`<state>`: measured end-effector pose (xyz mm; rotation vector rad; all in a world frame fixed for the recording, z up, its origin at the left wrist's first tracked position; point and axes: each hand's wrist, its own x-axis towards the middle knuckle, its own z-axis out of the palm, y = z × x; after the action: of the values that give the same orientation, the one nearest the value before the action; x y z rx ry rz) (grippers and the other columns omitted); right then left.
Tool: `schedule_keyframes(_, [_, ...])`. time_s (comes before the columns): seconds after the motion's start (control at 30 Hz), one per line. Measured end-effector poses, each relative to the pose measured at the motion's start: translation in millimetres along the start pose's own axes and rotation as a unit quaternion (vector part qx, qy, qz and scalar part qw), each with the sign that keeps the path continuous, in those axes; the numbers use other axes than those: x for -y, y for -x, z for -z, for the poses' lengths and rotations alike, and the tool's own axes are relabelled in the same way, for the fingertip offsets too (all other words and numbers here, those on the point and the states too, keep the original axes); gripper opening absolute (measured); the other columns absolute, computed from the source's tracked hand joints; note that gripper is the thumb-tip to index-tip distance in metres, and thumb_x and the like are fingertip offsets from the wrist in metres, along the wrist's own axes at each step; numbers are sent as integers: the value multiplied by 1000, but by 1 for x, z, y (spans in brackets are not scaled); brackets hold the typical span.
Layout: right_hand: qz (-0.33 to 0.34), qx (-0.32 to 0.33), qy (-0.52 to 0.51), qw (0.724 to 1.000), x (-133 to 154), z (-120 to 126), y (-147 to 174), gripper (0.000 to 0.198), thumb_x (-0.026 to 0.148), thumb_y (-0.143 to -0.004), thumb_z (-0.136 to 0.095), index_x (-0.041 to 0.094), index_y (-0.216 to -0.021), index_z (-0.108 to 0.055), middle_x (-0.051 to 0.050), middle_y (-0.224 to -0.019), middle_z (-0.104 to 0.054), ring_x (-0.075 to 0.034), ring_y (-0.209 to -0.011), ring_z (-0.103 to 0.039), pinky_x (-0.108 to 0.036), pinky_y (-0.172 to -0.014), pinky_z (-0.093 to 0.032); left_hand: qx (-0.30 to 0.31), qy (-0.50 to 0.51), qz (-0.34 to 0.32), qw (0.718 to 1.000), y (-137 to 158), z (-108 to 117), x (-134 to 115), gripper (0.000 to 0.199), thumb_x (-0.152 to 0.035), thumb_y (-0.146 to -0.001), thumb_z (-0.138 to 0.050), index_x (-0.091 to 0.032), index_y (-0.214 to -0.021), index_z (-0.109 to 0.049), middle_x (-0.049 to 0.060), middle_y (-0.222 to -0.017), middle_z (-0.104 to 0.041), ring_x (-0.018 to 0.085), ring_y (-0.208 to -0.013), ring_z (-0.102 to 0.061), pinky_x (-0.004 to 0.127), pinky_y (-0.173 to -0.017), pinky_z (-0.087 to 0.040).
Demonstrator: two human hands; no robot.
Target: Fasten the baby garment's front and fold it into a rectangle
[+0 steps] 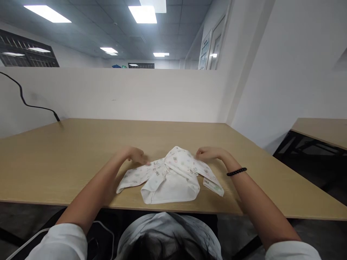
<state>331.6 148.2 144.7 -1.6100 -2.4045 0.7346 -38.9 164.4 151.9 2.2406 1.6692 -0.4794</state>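
A small white baby garment (170, 178) with a faint printed pattern lies near the front edge of a light wooden desk (81, 151). One sleeve spreads to the left, the other to the right. My left hand (135, 155) pinches the cloth at the garment's upper left edge. My right hand (207, 154) pinches the upper right edge, where the fabric is folded over and lifted a little. A black bead bracelet (236, 172) circles my right wrist.
A white partition (121, 94) stands along the desk's far side, a black cable (29, 104) hanging over it at the left. A white wall (284, 72) rises to the right. Another desk (322, 131) stands at the far right.
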Motion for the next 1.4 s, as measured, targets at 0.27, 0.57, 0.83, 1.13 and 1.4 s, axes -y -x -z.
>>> schedule_keyframes(0.27, [52, 22, -92, 994, -16, -21, -1, 39, 57, -79, -56, 18, -82, -50, -1, -76, -50, -14, -67, -43, -26, -59, -35, -70, 84, -161, 981, 0, -13, 16, 39, -58, -70, -55, -19, -71, -54, 3, -73, -60, 19, -70, -51, 26, -61, -38])
schedule_keyframes(0.57, [-12, -145, -15, 989, -42, 2, -18, 33, 46, -84, -61, 19, -101, -52, 2, -70, -49, -14, -65, -44, -26, -62, -35, -185, 128, -19, 974, -30, 2, 75, 46, -61, -76, -57, -19, -93, -55, 5, -80, -65, 22, -77, -59, 27, -64, -42])
schedule_keyframes(0.83, [-28, -288, 110, 951, 38, -45, -38, 39, 55, -92, -49, 18, -85, -58, -7, -86, -65, -18, -77, -57, -26, -64, -34, -365, 171, -187, 896, -75, -44, 44, 49, -55, -92, -41, -18, -118, -56, 14, -127, -60, 28, -119, -55, 39, -102, -40])
schedule_keyframes(1.13, [100, -169, 272, 942, 104, -104, -16, 43, 55, -87, -58, 15, -104, -61, -12, -103, -67, -26, -93, -61, -30, -69, -40, -201, 209, -327, 899, -82, -59, 20, 65, -63, -94, -38, -23, -145, -44, 7, -153, -40, 26, -141, -33, 36, -116, -24])
schedule_keyframes(1.4, [50, -214, 298, 929, 106, -122, -37, 33, 39, -95, -49, 12, -109, -62, -16, -108, -64, -28, -101, -57, -39, -84, -43, -198, 100, -312, 924, -109, -68, 33, 73, -68, -94, -32, -23, -151, -34, 9, -159, -23, 31, -146, -18, 44, -118, -13])
